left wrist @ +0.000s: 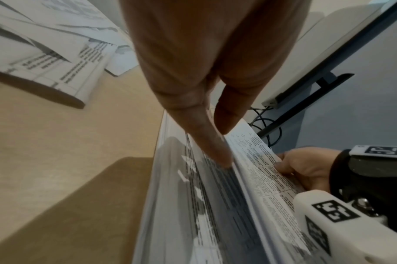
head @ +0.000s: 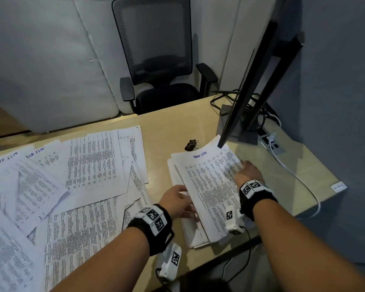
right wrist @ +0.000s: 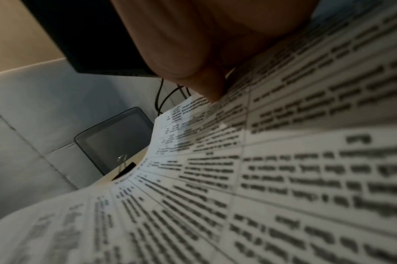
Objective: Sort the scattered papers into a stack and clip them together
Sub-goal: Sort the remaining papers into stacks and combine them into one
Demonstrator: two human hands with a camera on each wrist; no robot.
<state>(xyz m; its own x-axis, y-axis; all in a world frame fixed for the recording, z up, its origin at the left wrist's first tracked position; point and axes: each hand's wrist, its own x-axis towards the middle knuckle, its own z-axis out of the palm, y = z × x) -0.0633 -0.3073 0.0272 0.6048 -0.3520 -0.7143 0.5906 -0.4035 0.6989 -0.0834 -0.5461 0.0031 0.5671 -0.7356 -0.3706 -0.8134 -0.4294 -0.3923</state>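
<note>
Light wood counter is seen against grey padded wall panels, with a black mesh office chair behind its far edge. At the right rear a dark monitor is stood on a grey base, cables are tangled behind it, and a white cable is run along the right side. Scattered papers are spread overlapping over the left half of the counter: white sheets of dense printed tables, some headed "TASK LIST" in blue handwriting. The stack is located right of centre, near the front edge, its edges uneven and its top sheet likewise headed in blue. The top sheets are lifted and curled at the right side. A black binder clip is left on the counter just beyond the stack's far edge, apart from it. The left hand is placed at the stack's left edge, fingers straight and pressed between the sheets, grip not closed. The right hand is set at the right edge, fingers curled round the lifted sheets, grip closed on the stack.
</note>
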